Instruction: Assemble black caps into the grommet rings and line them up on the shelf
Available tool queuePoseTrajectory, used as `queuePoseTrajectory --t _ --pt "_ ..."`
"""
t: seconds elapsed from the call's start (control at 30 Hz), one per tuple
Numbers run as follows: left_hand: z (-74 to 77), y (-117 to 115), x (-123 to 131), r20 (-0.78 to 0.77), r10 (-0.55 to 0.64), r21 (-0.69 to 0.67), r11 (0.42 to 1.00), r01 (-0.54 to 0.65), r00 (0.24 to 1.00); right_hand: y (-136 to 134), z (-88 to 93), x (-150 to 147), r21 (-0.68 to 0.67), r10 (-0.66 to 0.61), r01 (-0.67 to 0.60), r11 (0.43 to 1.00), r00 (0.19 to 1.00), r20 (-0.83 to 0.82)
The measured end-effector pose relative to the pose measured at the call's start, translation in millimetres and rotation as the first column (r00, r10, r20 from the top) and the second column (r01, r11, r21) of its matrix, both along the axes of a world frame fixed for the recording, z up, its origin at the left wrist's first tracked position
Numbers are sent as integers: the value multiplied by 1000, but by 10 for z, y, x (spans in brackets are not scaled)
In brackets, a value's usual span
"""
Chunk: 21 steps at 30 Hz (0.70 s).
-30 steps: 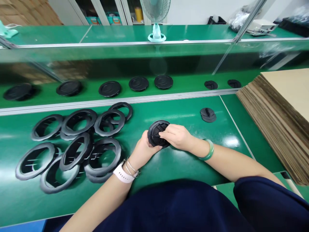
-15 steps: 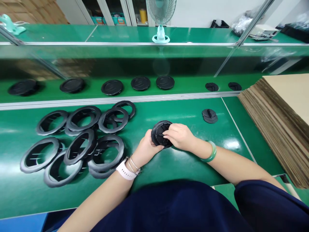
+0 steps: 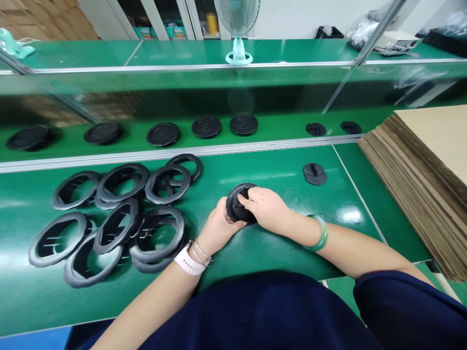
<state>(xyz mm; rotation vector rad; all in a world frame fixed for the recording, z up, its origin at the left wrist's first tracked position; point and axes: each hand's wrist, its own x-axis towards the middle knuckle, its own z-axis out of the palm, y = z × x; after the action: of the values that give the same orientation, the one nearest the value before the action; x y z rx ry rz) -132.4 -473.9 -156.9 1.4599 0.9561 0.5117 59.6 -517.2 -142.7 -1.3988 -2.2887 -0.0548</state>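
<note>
Green bench lay under my hands; a cardboard stack sat well off to my right. On my left, a heap of hollow black rings; that share looked undone. Farther out ahead, five covered round pieces stood in a row; I judged those finished. Between my hands, one black round piece, apparently part-way: left hand gripped its rim, right hand bent over its middle, pinching or merely touching, couldn't tell. Ahead and right, small ridged discs lay loose, seemingly unused.
</note>
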Motion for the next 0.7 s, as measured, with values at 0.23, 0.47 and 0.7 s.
queuePoseTrajectory --t 0.23,0.47,0.7 --pt "6 17 38 101 45 -89 995 -36 994 -8 60 74 42 -86 105 994 942 -326" --pt "12 2 15 78 4 -45 999 -1 997 139 -149 165 -418 -393 138 898 676 -623" --pt "34 6 7 -41 -9 135 991 15 999 176 -226 48 -464 -480 176 868 538 -693"
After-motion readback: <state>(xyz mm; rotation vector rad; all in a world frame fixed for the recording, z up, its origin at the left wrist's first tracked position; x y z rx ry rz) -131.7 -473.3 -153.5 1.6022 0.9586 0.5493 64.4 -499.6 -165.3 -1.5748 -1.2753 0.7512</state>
